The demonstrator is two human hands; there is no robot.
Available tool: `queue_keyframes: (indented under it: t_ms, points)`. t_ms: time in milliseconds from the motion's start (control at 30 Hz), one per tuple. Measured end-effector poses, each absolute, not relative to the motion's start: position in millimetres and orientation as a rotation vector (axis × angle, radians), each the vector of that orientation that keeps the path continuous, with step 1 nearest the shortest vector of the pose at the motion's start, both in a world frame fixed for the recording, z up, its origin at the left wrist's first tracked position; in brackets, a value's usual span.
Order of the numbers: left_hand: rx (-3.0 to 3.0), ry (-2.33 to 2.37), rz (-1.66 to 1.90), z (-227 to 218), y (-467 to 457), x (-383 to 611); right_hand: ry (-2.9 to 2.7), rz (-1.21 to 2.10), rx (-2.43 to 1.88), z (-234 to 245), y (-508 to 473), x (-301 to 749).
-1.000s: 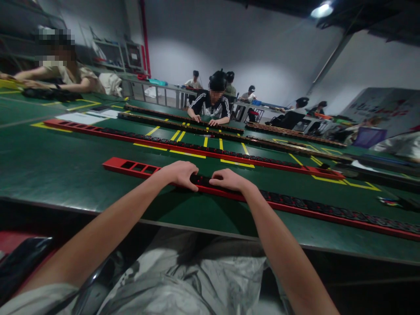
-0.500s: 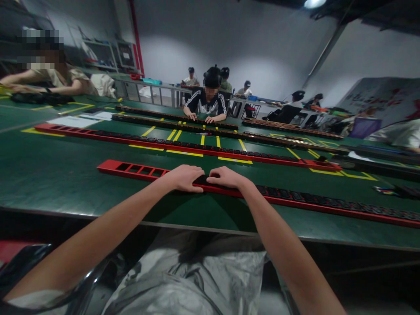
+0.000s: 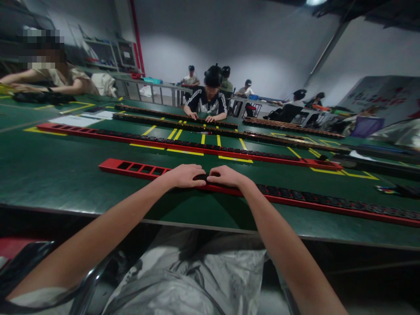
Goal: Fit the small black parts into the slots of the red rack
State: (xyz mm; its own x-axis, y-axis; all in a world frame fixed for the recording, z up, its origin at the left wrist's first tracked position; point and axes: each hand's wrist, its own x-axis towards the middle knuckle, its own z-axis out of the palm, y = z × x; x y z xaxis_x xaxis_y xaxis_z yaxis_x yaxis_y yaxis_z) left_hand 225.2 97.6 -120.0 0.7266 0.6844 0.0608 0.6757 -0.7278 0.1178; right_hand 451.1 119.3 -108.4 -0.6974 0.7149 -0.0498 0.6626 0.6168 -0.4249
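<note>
A long red frame (image 3: 111,165) lies across the table close to me. Square openings (image 3: 135,168) show at its left end, while black square parts (image 3: 288,193) fill its right stretch. My left hand (image 3: 187,176) rests over the middle of the frame, fingers curled at a black part (image 3: 201,177) in it. Facing it from the right, my right hand (image 3: 226,176) is also bent in, thumb and fingertips at the same black part. Both palms hide much of the frame beneath, and the fingertips are only partly visible.
A second red frame (image 3: 78,132) with black parts lies farther back, along yellow tape marks (image 3: 185,152). Beyond it run dark strips (image 3: 144,120). A co-worker (image 3: 210,98) sits opposite, another person (image 3: 70,78) at left. Cables (image 3: 398,191) lie at right; the table edge (image 3: 210,226) is close.
My left hand has shifted slightly, its thumb drawn up from the frame's near edge toward the black part. My right hand stays in nearly the same place.
</note>
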Motion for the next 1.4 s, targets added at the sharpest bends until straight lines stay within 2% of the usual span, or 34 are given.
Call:
queue_keyframes:
  t_ms: [1400]
  points:
    - [2.678, 1.094, 0.165, -126, 111, 217, -2.720, 0.621, -1.166, -110, 120, 451]
